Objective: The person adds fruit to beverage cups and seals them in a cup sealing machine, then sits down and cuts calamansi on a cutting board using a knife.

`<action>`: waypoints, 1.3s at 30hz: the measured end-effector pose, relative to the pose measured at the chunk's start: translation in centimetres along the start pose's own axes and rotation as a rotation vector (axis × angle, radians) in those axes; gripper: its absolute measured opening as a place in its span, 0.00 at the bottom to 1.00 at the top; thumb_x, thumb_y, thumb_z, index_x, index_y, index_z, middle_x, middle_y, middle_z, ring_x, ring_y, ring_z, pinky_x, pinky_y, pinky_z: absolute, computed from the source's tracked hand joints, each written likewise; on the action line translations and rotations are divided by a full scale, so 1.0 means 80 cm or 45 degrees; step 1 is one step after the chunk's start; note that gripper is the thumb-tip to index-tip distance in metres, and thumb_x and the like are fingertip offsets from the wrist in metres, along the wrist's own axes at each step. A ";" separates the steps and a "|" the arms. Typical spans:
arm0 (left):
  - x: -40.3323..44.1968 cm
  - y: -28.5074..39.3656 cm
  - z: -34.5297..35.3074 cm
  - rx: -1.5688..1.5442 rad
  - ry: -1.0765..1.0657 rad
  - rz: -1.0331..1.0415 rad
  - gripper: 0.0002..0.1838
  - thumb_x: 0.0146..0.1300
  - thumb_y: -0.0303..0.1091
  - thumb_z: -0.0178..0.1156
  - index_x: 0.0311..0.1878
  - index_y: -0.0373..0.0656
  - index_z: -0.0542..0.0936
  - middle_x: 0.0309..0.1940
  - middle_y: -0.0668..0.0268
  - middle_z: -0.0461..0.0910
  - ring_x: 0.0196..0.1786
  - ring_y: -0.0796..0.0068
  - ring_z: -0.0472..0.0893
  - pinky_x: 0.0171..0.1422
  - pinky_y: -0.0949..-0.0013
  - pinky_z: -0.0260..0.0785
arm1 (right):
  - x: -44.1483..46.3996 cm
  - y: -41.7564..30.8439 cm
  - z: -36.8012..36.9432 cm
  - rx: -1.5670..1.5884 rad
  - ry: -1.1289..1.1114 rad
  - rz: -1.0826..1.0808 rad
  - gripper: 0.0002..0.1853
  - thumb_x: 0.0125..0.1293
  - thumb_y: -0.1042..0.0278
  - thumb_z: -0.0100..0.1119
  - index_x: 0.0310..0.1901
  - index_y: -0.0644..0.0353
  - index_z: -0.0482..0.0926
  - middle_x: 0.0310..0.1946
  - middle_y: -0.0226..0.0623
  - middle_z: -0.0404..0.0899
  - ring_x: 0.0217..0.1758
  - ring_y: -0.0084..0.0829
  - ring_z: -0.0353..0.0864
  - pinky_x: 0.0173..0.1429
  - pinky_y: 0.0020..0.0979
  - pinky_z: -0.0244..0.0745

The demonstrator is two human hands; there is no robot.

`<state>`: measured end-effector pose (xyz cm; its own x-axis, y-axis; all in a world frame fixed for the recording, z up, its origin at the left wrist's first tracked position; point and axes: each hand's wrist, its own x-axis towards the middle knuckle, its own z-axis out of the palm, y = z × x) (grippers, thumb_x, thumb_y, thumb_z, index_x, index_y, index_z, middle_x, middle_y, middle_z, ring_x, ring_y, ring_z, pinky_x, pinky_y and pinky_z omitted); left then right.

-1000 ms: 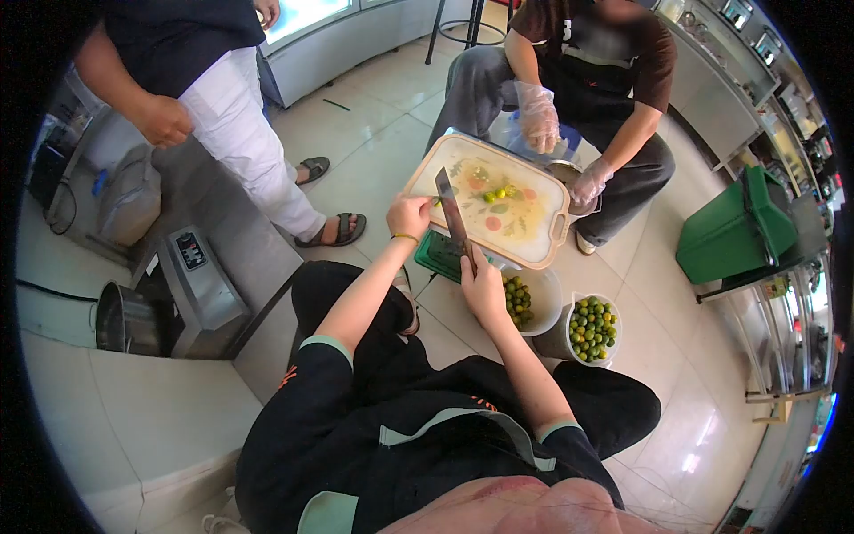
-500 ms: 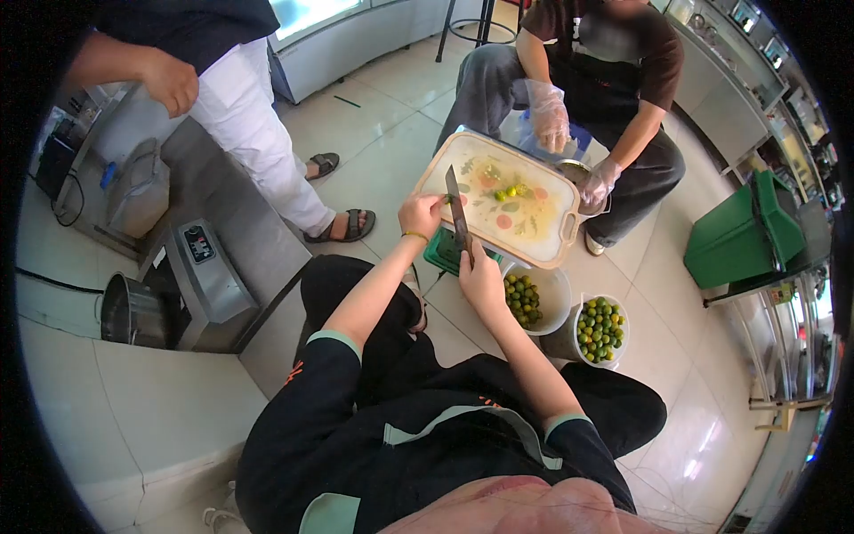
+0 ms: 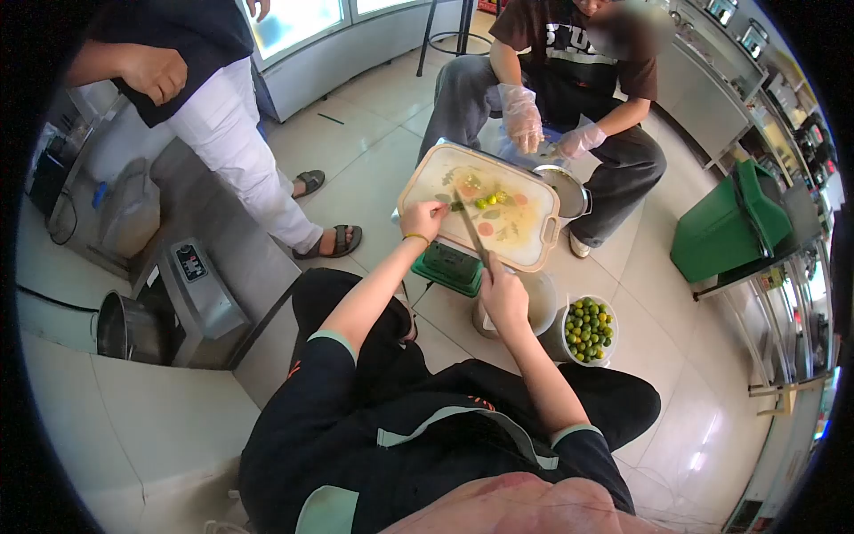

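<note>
My left hand [image 3: 424, 221] is closed at the near left edge of the cutting board [image 3: 431, 173], its fingertips pinched at a small green citrus fruit [image 3: 457, 206]. My right hand [image 3: 504, 295] is wrapped round the handle of a knife [image 3: 474, 230]. The blade slants across the board, its tip right beside the green fruit. Several cut yellow-green citrus pieces [image 3: 490, 201] lie on the wet board, just beyond the blade. Below my right hand is a white bucket [image 3: 544, 298], partly hidden by my hand and forearm.
A bucket of whole small citrus fruits [image 3: 590, 331] stands at right. Under the board is a green scale-like box [image 3: 447, 267]. Opposite sits a person with gloved hands [image 3: 522, 120] by a metal pot [image 3: 569, 190]. Another person's leg [image 3: 236, 151] stands left. A green bin [image 3: 734, 218] is at right.
The knife in my right hand has come down and tilted, its tip now beside the fruit at my left fingertips. The seated person's gloved hand has moved away from the pot's rim.
</note>
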<state>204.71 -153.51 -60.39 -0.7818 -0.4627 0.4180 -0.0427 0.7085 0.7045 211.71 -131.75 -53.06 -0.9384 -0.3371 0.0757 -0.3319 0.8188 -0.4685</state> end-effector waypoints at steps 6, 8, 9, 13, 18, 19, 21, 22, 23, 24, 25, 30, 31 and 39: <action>0.030 -0.036 0.046 -0.195 0.189 0.375 0.10 0.53 0.32 0.63 0.40 0.45 0.81 0.45 0.55 0.76 0.50 0.54 0.75 0.53 0.59 0.69 | 0.007 0.024 -0.017 0.131 0.150 0.008 0.20 0.66 0.61 0.55 0.59 0.53 0.74 0.29 0.55 0.81 0.33 0.55 0.81 0.38 0.50 0.75; 0.025 -0.047 0.040 -0.146 0.095 0.307 0.11 0.51 0.31 0.63 0.40 0.46 0.78 0.49 0.55 0.71 0.55 0.52 0.70 0.58 0.58 0.65 | 0.004 0.027 -0.004 0.160 0.172 -0.063 0.21 0.65 0.61 0.55 0.59 0.53 0.74 0.30 0.54 0.81 0.34 0.54 0.81 0.38 0.49 0.76; 0.022 -0.054 0.037 -0.119 0.047 0.270 0.12 0.51 0.30 0.64 0.40 0.46 0.76 0.51 0.55 0.68 0.57 0.51 0.67 0.60 0.58 0.63 | 0.005 0.027 0.003 0.149 0.162 -0.095 0.21 0.65 0.61 0.55 0.59 0.53 0.73 0.30 0.54 0.81 0.34 0.53 0.81 0.38 0.50 0.76; 0.023 -0.076 0.017 -0.165 -0.008 0.348 0.12 0.50 0.28 0.66 0.38 0.43 0.76 0.44 0.58 0.76 0.49 0.54 0.75 0.52 0.59 0.69 | 0.015 0.030 0.027 0.096 0.126 -0.132 0.21 0.66 0.60 0.54 0.60 0.52 0.72 0.31 0.53 0.81 0.33 0.53 0.81 0.37 0.50 0.76; 0.016 -0.072 -0.012 -0.145 -0.048 0.446 0.14 0.53 0.27 0.65 0.45 0.44 0.81 0.38 0.62 0.83 0.40 0.57 0.81 0.43 0.60 0.74 | 0.027 0.035 0.006 0.138 0.086 0.083 0.21 0.66 0.58 0.54 0.60 0.52 0.73 0.33 0.56 0.81 0.37 0.55 0.81 0.40 0.50 0.76; 0.015 -0.071 -0.016 -0.137 -0.046 0.470 0.14 0.54 0.27 0.65 0.46 0.45 0.82 0.39 0.61 0.83 0.41 0.58 0.81 0.43 0.61 0.74 | 0.027 0.036 0.003 0.135 0.088 0.124 0.21 0.66 0.58 0.54 0.60 0.52 0.74 0.32 0.56 0.81 0.37 0.55 0.81 0.39 0.50 0.76; 0.014 -0.069 -0.021 -0.123 -0.041 0.517 0.14 0.56 0.27 0.63 0.48 0.48 0.84 0.42 0.60 0.83 0.41 0.59 0.82 0.43 0.63 0.74 | 0.023 0.040 0.004 0.222 0.154 0.051 0.20 0.66 0.60 0.54 0.59 0.55 0.74 0.31 0.57 0.80 0.36 0.55 0.81 0.39 0.48 0.75; 0.014 -0.068 -0.022 -0.136 -0.057 0.462 0.13 0.56 0.27 0.64 0.46 0.48 0.84 0.40 0.60 0.83 0.40 0.60 0.82 0.42 0.64 0.74 | 0.021 0.046 0.011 0.275 0.200 -0.011 0.20 0.66 0.61 0.54 0.59 0.56 0.74 0.30 0.56 0.80 0.35 0.55 0.81 0.38 0.47 0.75; 0.014 -0.067 -0.024 -0.148 -0.072 0.408 0.12 0.56 0.28 0.64 0.45 0.48 0.85 0.39 0.60 0.83 0.38 0.60 0.83 0.41 0.65 0.75 | 0.019 0.051 0.018 0.328 0.245 -0.072 0.20 0.66 0.63 0.55 0.59 0.57 0.74 0.29 0.56 0.80 0.33 0.55 0.81 0.37 0.47 0.75; 0.013 -0.067 -0.026 -0.159 -0.086 0.354 0.11 0.56 0.28 0.64 0.43 0.48 0.86 0.37 0.59 0.84 0.36 0.61 0.83 0.39 0.66 0.75 | 0.017 0.050 0.023 0.386 0.227 -0.088 0.20 0.66 0.63 0.55 0.59 0.57 0.74 0.29 0.57 0.80 0.33 0.55 0.81 0.37 0.47 0.75; 0.011 -0.065 -0.028 -0.162 -0.067 0.312 0.09 0.56 0.29 0.65 0.41 0.48 0.86 0.35 0.59 0.84 0.34 0.62 0.83 0.38 0.67 0.75 | 0.014 0.048 0.030 0.446 0.209 -0.105 0.20 0.66 0.63 0.55 0.59 0.58 0.74 0.29 0.57 0.80 0.33 0.55 0.81 0.37 0.47 0.75; 0.007 -0.048 -0.033 -0.130 -0.021 0.129 0.05 0.53 0.33 0.68 0.35 0.47 0.87 0.27 0.59 0.84 0.26 0.65 0.84 0.31 0.69 0.74 | 0.007 0.020 0.045 0.618 0.175 -0.190 0.22 0.65 0.62 0.56 0.60 0.57 0.73 0.28 0.57 0.79 0.32 0.54 0.81 0.37 0.47 0.75; 0.007 -0.047 -0.033 -0.136 -0.015 0.141 0.06 0.54 0.33 0.68 0.35 0.47 0.88 0.27 0.59 0.84 0.26 0.65 0.84 0.31 0.69 0.74 | 0.007 0.019 0.049 0.604 0.165 -0.190 0.22 0.65 0.62 0.56 0.60 0.57 0.73 0.27 0.57 0.79 0.32 0.54 0.80 0.37 0.47 0.75; 0.010 -0.069 -0.013 -0.216 -0.013 0.160 0.07 0.55 0.36 0.67 0.36 0.48 0.87 0.25 0.57 0.82 0.24 0.64 0.82 0.29 0.69 0.71 | 0.008 -0.001 0.028 0.515 0.034 -0.115 0.21 0.66 0.64 0.57 0.59 0.61 0.74 0.27 0.59 0.78 0.28 0.53 0.80 0.34 0.42 0.73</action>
<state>205.00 -158.33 -63.34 -0.7806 -0.3705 0.5034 0.1604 0.6597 0.7343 211.39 -133.07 -54.97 -0.9112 -0.3826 0.1524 -0.3533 0.5359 -0.7668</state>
